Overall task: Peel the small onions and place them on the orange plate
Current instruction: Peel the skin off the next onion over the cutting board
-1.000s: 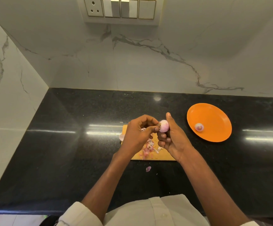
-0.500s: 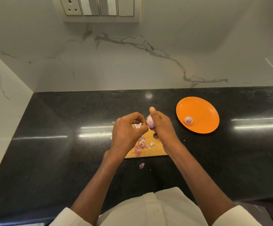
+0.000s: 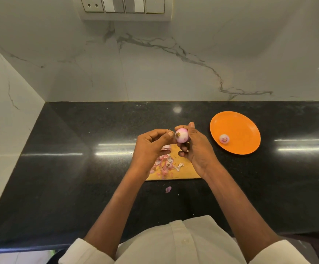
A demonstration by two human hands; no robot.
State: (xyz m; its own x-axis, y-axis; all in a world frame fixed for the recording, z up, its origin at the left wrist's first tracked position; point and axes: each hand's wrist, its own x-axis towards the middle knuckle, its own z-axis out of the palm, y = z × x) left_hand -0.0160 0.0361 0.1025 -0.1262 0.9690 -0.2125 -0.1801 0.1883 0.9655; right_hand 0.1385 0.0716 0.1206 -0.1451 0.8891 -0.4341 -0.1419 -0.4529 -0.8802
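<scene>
My right hand (image 3: 196, 149) holds a small pink-white onion (image 3: 182, 135) between thumb and fingers, above a wooden cutting board (image 3: 185, 173). The onion's brown root end faces my left hand (image 3: 151, 147). That hand's curled thumb and forefinger sit just left of the root end, at the onion's edge; I cannot see whether they pinch any skin. To the right lies the orange plate (image 3: 236, 128) with one peeled onion (image 3: 224, 138) on its near left part.
Pink onion skins (image 3: 164, 164) lie scattered on the board under my hands. One loose skin piece (image 3: 168, 189) sits on the black countertop (image 3: 78, 168) in front of the board. Marble walls close off the back and left; a switch panel (image 3: 124, 6) hangs above.
The onion has turned in my right hand so its brown root end now faces left. My left fingers stay at that end. The camera view has shifted a little.
</scene>
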